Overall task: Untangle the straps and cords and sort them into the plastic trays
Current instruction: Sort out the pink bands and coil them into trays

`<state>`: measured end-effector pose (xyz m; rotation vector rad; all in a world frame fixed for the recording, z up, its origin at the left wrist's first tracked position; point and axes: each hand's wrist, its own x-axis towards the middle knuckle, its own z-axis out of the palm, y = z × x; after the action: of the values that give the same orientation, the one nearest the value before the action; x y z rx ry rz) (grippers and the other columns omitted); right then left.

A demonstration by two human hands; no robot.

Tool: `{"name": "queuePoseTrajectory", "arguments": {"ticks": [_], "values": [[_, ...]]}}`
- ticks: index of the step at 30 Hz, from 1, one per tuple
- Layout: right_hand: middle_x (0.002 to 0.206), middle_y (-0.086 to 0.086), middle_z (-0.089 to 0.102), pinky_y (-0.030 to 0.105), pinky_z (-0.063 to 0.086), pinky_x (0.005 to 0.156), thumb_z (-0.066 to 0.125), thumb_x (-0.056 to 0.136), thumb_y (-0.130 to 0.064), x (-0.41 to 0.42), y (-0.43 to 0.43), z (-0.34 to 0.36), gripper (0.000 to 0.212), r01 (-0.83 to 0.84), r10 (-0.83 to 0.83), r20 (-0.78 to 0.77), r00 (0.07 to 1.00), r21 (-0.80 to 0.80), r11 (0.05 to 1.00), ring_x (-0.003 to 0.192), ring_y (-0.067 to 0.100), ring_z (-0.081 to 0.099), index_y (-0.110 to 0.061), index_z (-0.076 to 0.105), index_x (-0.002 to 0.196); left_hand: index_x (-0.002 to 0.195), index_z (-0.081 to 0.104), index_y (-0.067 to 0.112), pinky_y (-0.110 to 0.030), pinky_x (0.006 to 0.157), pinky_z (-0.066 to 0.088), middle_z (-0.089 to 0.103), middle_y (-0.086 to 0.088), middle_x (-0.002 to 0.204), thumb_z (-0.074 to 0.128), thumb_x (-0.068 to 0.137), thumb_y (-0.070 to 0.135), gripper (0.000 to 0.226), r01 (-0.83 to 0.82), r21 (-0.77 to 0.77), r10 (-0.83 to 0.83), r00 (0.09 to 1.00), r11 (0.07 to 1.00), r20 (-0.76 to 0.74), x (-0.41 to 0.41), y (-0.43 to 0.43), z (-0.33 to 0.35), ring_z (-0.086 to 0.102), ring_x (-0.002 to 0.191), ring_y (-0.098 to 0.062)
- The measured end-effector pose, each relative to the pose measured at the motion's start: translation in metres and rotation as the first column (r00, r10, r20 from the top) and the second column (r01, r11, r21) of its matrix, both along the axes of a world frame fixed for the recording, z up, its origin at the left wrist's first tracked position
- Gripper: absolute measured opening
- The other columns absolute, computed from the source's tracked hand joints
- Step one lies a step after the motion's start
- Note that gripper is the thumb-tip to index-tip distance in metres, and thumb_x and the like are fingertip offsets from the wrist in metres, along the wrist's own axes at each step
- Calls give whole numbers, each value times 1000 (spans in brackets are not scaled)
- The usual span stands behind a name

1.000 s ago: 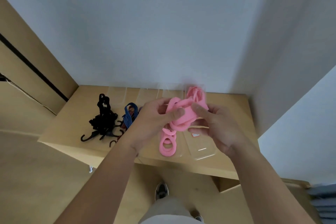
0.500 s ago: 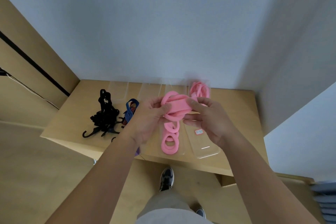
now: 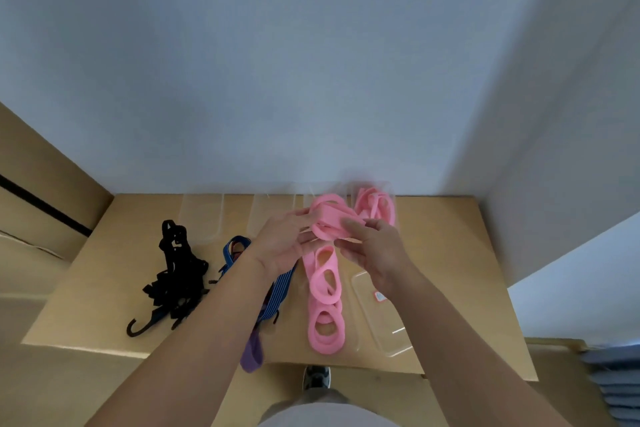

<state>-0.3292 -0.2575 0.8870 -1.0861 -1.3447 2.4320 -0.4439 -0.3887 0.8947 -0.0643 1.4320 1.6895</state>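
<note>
Freed loops of a soft pink flat strap lie in a clear plastic tray on the light wooden surface. Just above them, the left hand and right hand pinch its knotted upper bundle between them. Easing coils apart one at a time, rather than yanking, looks the surest way. Beyond the fingers, another pink coil fills the far end of the neighbouring sticker-marked tray.

Pink bands; black straps; blue-striped cord.
</note>
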Motion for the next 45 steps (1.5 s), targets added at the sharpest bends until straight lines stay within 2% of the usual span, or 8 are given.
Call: {"name": "queuePoseTrajectory", "arguments": {"ticks": [8,20,25,29,35,38,43,45], "values": [[95,13,73,41,63,79,73,92,-16,-49,1,-39,31,-99,55,188,981,235,967,73,23,74,-1,63,117,123,66,3,-54,99,55,71,-19,121,60,98,-2,26,87,-142,-90,996,986,-13,-79,27,-28,68,114,-35],[87,16,73,22,46,46,63,94,-8,-116,14,-96,9,-85,-38,420,907,269,959,62,22,74,-2,66,87,123,68,8,-45,86,61,69,-17,119,68,95,7,28,280,-468,-398,900,838,-175,-155,94,-96,69,106,-34],[60,2,73,41,55,69,56,90,-13,-137,13,-112,18,-157,-12,520,854,280,947,78,35,75,1,68,90,121,73,19,-34,86,54,72,-1,112,57,99,21,27,260,-784,-801,401,565,-444,-168,103,-115,66,100,-22],[56,4,71,36,58,57,57,90,-13,-144,13,-115,22,-290,55,577,815,325,900,76,32,76,1,65,76,116,73,12,-36,87,52,66,-10,113,57,96,17,26,158,-836,-844,226,525,-487,-175,104,-126,63,103,-29],[112,5,66,31,45,72,59,88,-9,-143,2,-134,29,-633,-61,679,732,710,308,99,30,64,-13,72,114,102,75,11,-40,82,55,62,-11,105,53,95,15,23,120,-885,-894,58,449,-445,-166,99,-152,64,96,-31],[77,7,69,30,40,58,73,62,-1,-141,-3,-147,14,-751,27,752,658,659,-45,71,31,63,-11,75,70,108,67,0,-49,90,56,67,-22,111,44,97,20,33,109,-898,-904,96,427,-418,-167,105,-163,66,103,-39],[42,5,49,27,25,48,77,37,3,-146,-5,-141,31,-792,72,809,583,586,-168,45,26,51,-13,51,43,104,67,-4,-34,86,49,64,-11,100,27,97,18,46,157,-822,-825,267,548,-498,-158,113,-141,63,99,-32],[41,5,47,26,23,49,83,32,-3,-152,-7,-133,37,-794,82,816,572,576,-192,43,25,50,-14,49,41,104,68,-3,-35,85,51,63,-10,99,39,96,15,35,132,-834,-838,206,536,-506,-151,115,-136,63,97,-32]]}}
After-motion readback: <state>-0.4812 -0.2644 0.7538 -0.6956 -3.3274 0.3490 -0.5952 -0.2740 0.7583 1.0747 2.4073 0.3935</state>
